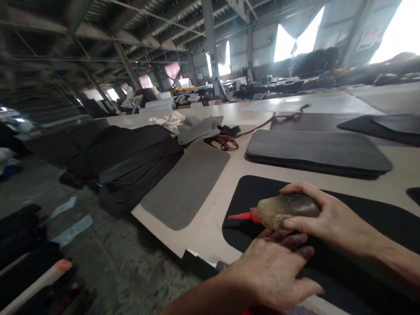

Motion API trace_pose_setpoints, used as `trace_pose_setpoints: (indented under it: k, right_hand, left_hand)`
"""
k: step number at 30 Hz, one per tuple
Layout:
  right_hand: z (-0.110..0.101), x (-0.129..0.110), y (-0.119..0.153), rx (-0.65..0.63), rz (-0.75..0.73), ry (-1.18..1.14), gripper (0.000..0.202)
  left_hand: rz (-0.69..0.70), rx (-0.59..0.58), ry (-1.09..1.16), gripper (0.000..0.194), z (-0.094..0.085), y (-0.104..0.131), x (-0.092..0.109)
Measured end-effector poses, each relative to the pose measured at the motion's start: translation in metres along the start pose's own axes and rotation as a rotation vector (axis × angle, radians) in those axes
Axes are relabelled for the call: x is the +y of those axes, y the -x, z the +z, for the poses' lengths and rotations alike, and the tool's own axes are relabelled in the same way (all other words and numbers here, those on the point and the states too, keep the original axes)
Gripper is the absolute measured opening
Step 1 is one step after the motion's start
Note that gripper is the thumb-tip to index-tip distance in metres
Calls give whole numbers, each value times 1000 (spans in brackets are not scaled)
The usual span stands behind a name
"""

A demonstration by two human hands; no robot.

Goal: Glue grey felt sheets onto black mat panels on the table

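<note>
My right hand (331,223) is wrapped around a squeeze glue bottle (272,209), grimy and brownish, held on its side. Its thin red nozzle (241,216) points left. Just below the bottle, my left hand (272,271) has its fingers apart, with darkened fingertips close to the bottle's underside; whether they touch it I cannot tell. Under both hands lies a black sheet with rounded corners (252,190), flat on the pale tabletop (210,214). My forearms hide part of that sheet.
A stack of dark grey rounded sheets (318,151) lies beyond the bottle. To the left are a speckled grey sheet (190,183) and a thick pile of black sheets (141,153) at the table's edge. Brown straps (223,141) and pale cloth (170,120) lie farther back.
</note>
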State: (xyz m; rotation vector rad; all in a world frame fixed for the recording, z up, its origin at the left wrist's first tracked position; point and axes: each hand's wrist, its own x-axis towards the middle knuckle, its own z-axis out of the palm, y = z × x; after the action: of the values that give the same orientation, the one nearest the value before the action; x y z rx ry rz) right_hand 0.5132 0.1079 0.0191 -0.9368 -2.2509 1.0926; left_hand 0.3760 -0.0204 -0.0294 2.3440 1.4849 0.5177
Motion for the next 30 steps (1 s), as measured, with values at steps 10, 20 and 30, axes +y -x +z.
trace_pose_setpoints:
  k: [10, 20, 30]
  right_hand:
    - [13, -10, -7, -92, -415, 173, 33]
    - [18, -22, -13, -179, -548, 266, 29]
    - [18, -26, -19, -228, -472, 298, 29]
  left_hand:
    - [-36, -42, 45, 64, -2, 0, 0]
    - [-53, -59, 79, 61, 0, 2, -1]
    - [-43, -33, 84, 62, -1, 3, 0]
